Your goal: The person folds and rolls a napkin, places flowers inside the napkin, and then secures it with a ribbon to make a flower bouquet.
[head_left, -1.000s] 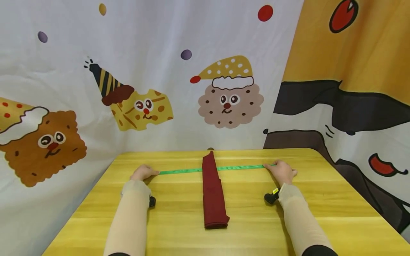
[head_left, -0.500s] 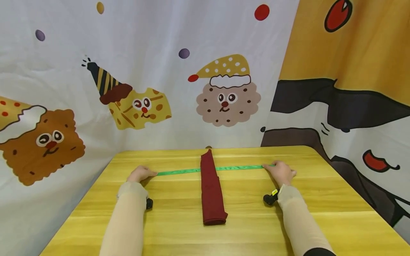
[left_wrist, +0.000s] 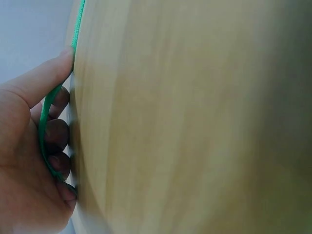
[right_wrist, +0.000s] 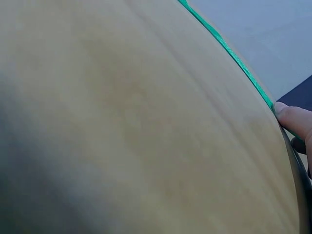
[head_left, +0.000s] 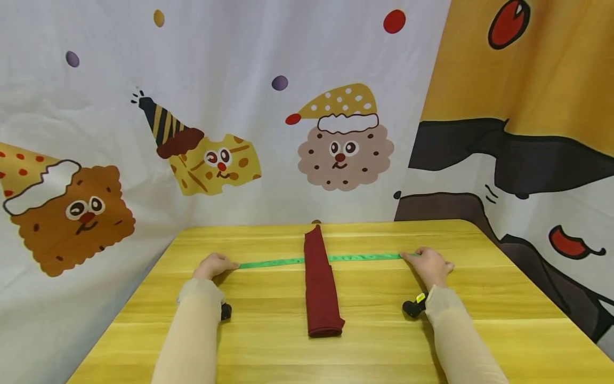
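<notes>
A long, folded maroon cloth (head_left: 322, 293) lies lengthwise on the wooden table. A green ribbon (head_left: 273, 263) runs crosswise and passes beneath the cloth's far half, where the cloth hides a short stretch. My left hand (head_left: 213, 265) pinches the ribbon's left part near the tabletop. In the left wrist view, the ribbon's tail (left_wrist: 43, 126) loops back across the palm by the curled fingers. On the other side my right hand (head_left: 430, 268) pinches the ribbon's right part between thumb and finger; in the right wrist view only the thumb (right_wrist: 287, 114) and a bit of finger show.
The wood-grain table (head_left: 374, 346) ends at a printed curtain (head_left: 230, 64) with cartoon figures, close behind its far edge. Each wrist carries a small black camera, such as the right wrist camera (head_left: 413, 306).
Both hands and the ribbon have shifted slightly nearer to me along the cloth. The right hand has also moved a little to the right. The cloth stays in place.
</notes>
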Demonstrator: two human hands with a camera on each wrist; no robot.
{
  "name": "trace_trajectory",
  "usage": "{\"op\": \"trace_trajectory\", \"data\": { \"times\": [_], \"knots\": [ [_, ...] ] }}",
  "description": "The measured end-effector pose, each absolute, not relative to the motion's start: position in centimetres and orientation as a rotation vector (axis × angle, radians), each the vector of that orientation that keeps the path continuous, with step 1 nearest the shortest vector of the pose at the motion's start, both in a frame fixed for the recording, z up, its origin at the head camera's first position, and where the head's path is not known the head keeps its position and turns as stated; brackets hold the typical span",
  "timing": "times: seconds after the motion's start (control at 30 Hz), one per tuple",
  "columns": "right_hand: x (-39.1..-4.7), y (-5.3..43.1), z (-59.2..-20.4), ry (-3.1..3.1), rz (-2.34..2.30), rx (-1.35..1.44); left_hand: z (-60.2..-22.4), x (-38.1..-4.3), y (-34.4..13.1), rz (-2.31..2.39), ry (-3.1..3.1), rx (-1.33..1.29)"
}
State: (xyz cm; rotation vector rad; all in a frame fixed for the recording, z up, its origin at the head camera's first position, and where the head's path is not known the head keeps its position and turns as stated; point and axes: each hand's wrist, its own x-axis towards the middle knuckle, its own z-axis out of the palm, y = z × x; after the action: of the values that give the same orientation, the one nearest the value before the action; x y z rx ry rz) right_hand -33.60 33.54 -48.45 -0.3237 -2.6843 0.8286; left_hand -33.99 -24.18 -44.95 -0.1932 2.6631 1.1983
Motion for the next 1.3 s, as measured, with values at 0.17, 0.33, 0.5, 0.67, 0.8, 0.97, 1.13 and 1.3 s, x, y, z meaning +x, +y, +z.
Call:
{"op": "trace_trajectory", "data": {
  "times": [0.17, 0.33, 0.5, 0.67, 0.8, 0.97, 1.13, 1.3],
  "knots": [
    [-33.1, 33.5, -48.3, -2.679, 0.829, -0.322, -44.8, -33.3, -24.2, 1.173, 2.685, -0.206],
    [-32.4, 33.3, -48.2, -2.686, 0.824, -0.335, -44.8, -32.7, -24.1, 1.172, 2.68, -0.202],
    [-31.8, 33.6, -48.1, -2.685, 0.831, -0.344, -44.7, -32.3, -24.2, 1.174, 2.677, -0.175],
    [-31.7, 33.7, -48.0, -2.691, 0.829, -0.33, -44.7, -32.0, -24.3, 1.192, 2.672, -0.162],
    [-31.6, 33.7, -48.0, -2.709, 0.839, -0.319, -44.7, -31.7, -24.3, 1.229, 2.645, -0.154],
    [-31.5, 33.7, -48.1, -2.706, 0.832, -0.314, -44.8, -31.6, -24.3, 1.237, 2.642, -0.14],
    [-31.5, 33.7, -48.0, -2.706, 0.827, -0.323, -44.9, -31.8, -24.5, 1.249, 2.632, -0.124],
    [-31.5, 33.5, -48.0, -2.712, 0.825, -0.323, -44.7, -31.9, -24.7, 1.257, 2.606, -0.124]
  ]
}}
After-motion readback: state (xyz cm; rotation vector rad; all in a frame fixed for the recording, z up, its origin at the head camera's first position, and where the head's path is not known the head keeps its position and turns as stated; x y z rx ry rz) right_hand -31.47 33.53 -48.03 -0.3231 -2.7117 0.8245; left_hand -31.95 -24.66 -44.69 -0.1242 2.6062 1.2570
